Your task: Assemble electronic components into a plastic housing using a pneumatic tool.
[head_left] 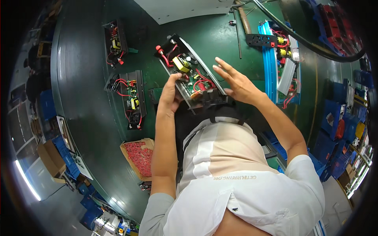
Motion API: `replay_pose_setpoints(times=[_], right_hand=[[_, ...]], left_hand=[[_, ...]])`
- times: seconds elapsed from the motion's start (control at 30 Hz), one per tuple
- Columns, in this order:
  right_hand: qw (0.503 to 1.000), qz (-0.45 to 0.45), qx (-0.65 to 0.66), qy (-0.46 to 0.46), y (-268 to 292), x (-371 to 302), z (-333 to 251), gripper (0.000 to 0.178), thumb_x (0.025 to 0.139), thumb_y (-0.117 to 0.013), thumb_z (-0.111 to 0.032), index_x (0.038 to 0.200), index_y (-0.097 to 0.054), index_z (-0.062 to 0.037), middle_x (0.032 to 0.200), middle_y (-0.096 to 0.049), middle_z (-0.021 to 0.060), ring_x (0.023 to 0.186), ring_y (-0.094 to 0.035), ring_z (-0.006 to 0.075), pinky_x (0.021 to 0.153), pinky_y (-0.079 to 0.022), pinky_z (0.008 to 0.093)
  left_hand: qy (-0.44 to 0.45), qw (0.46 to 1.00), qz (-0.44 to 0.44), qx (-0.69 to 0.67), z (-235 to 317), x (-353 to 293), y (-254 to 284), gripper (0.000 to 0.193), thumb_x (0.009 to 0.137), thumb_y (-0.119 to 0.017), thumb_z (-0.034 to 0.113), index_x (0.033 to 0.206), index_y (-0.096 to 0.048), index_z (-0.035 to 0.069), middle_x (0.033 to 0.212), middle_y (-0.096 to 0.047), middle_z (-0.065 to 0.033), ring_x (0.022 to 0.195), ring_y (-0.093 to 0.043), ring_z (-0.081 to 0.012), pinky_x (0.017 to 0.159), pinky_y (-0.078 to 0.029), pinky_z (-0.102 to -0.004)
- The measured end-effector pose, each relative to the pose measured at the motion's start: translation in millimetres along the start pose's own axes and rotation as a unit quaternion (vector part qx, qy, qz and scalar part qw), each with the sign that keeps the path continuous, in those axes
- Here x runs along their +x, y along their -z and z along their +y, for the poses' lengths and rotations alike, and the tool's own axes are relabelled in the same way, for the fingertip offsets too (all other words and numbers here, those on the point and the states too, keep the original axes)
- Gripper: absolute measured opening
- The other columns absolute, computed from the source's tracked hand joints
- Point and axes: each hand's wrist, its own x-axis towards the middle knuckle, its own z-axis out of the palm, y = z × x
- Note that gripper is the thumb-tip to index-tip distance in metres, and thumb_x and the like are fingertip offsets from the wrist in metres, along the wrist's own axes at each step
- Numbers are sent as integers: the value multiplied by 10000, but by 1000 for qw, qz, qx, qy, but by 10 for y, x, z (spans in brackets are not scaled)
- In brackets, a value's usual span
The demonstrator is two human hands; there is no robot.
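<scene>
An opened power inverter (191, 65) in a black metal housing lies tilted on the green bench, close in front of my body. Inside its shell I see a circuit board, a yellow transformer (181, 64) and red wires (203, 81). My left hand (170, 93) grips the housing's left side, with a fingertip over the edge near the transformer; its other fingers are partly hidden. On the opposite side, my right hand (241, 84) is open beside the housing's right wall, fingers stretched out and holding nothing.
Two similar black units (114, 44) (134, 98) lie to the left, above a cardboard box (125, 146) of small red parts. At right lie a blue-cased unit (270, 65) and a black fan plate (261, 40). A thick black cable (311, 51) arcs overhead; a pale panel (181, 8) stands at the back.
</scene>
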Motion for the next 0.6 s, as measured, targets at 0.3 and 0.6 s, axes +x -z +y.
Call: replay_pose_setpoints(times=[0.3, 0.6], right_hand=[[987, -13, 157, 35, -52, -1, -193, 892, 657, -830, 48, 1429, -440, -171, 1603, -294, 168, 1406, -429, 391, 1066, -500, 461], [954, -13, 261, -150, 43, 320, -293, 904, 729, -848, -14, 1488, -371, -127, 1496, -423, 97, 1335, -514, 266, 989, -554, 396]], left_hand=[[22, 981, -119, -154, -550, -299, -190, 679, 1032, -361, 621, 1381, -539, 66, 1276, -658, -102, 1153, -642, -229, 1007, -509, -420], [-82, 992, -16, 99, -1010, -481, 52, 674, 805, -818, 23, 1399, -500, 34, 1164, -631, -91, 1045, -618, -172, 922, -518, -347]])
